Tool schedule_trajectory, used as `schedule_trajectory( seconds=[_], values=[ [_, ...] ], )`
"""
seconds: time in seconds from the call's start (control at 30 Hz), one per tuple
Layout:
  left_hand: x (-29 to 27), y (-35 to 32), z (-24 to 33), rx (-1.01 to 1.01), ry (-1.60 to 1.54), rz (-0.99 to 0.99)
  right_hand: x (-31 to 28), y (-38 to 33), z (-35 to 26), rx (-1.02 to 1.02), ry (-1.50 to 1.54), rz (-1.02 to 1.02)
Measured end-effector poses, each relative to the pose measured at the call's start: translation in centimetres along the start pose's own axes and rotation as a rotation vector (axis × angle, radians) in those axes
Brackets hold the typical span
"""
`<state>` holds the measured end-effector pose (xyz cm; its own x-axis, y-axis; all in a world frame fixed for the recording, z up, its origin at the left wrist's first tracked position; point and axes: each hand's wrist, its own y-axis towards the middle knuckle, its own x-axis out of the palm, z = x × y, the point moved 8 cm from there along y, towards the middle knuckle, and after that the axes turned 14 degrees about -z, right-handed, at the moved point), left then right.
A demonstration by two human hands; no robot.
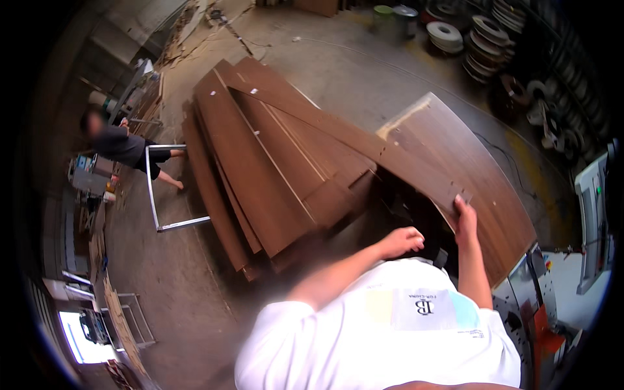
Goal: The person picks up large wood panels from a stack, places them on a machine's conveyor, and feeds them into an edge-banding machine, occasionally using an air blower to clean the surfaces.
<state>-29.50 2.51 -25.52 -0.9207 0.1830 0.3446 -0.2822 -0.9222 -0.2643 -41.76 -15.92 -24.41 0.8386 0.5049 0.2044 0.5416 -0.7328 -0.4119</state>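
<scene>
My right hand (465,221) grips the near end of a long, narrow brown board (351,133), its thumb on the top face. The board slants away to the far left, its far part lying over a stack of brown panels (260,162). Loosely curled in front of my body is my left hand (401,242), closed, with nothing visible in it and apart from the board. Just right of the held board lies a wide wood-grain panel (471,175) with a pale, worn far corner. What lies beneath the held board's near end is in dark shadow.
At the left, a person (123,143) stands near a metal frame (155,188) beside the stack. Rolls of edge banding (487,49) pile up at the far right. A white machine (565,279) stands close on my right. Wood strips (120,318) lie at the lower left.
</scene>
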Motion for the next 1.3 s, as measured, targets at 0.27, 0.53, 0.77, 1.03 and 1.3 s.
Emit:
schedule_trajectory(
  seconds=[0.27, 0.53, 0.77, 1.03, 1.3],
  values=[
    [-3.4, 0.9, 0.2, -0.209, -0.077, 0.183, -22.5, 3.7, -7.6, -0.158, 0.149, 0.346],
    [-15.8, 5.9, 11.8, 0.026, 0.511, 0.282, -32.9, -5.9, -7.6, -0.431, 0.345, 0.797],
    [-26.4, 11.6, 21.2, 0.004, 1.704, 0.05, -30.1, -13.3, -2.0, -0.319, 0.252, 0.998],
    [-30.1, 16.1, 21.3, -0.017, 1.692, -0.404, -24.7, -19.0, 5.9, 0.078, 0.284, 1.13],
    [-22.8, 17.8, 20.4, 0.097, 1.851, -0.473, -26.0, -23.9, 9.0, -0.017, 0.508, 1.407]
  ],
)
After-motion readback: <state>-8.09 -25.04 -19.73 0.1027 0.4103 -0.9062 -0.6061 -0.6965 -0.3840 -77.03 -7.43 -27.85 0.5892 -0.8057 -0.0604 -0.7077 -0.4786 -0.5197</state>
